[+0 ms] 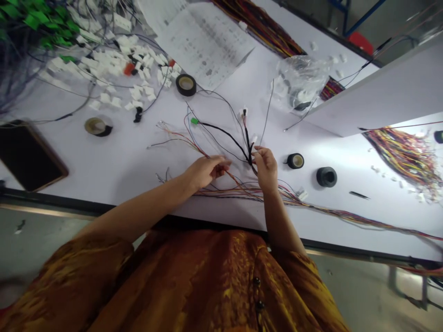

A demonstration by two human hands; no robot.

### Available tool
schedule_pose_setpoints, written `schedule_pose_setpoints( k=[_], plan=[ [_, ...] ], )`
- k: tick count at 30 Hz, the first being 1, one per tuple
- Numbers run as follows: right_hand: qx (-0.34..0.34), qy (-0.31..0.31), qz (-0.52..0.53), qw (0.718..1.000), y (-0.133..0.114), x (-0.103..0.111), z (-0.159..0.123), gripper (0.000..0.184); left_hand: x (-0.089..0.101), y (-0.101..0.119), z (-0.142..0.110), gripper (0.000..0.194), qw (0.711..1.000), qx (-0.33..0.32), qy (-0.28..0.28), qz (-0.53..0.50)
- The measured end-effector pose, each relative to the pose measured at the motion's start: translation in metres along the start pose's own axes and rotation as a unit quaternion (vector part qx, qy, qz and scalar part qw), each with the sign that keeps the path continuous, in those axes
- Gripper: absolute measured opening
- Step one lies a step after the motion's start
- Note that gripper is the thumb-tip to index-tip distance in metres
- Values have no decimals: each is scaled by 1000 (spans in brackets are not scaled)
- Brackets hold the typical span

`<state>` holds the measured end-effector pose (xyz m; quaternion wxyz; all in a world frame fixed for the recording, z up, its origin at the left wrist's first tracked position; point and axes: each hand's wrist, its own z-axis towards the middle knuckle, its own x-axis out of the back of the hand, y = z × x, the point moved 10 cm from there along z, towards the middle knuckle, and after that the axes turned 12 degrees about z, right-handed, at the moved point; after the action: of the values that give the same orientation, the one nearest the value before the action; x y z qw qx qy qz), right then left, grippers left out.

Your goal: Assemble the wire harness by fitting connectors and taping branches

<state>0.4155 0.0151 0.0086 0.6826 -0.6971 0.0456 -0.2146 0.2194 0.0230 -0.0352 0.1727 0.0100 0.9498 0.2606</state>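
Observation:
My left hand [206, 172] is closed around a small bunch of thin coloured wires [194, 144], whose loose ends fan out to the upper left. My right hand [266, 167] pinches a wire harness [249, 154] where its black-taped branches meet. One taped branch runs left to a green connector [194, 121]. Another points up to a small connector with a black tip [244, 112]. Below both hands a long bundle of wires [332, 211] lies along the table's front edge, with a white connector [302, 195] on it.
Black tape rolls [186, 85] lie around the table, another tape roll [295, 161] near my right hand. White connectors [138, 64] are heaped at upper left, beside printed sheets [207, 44]. A phone [31, 154] lies left. A white panel [380, 87] stands at right, near a plastic bag [304, 76].

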Motion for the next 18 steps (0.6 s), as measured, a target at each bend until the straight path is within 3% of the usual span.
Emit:
schedule_pose_setpoints(
  k=[4,10,14,18],
  plan=[
    [-14,-19,65,998,-7,4,-5,21,-29,15,17,25,1000,-14,-27,0],
    [-4,-38,68,997,-24,3,-15,22,-56,36,46,6,994,-93,-61,5],
    [-2,-51,46,998,-28,-7,-19,20,-55,42,56,20,989,-132,-50,53],
    [8,-47,-27,998,-23,-25,-13,25,-34,58,49,24,963,-222,4,154]
  ],
)
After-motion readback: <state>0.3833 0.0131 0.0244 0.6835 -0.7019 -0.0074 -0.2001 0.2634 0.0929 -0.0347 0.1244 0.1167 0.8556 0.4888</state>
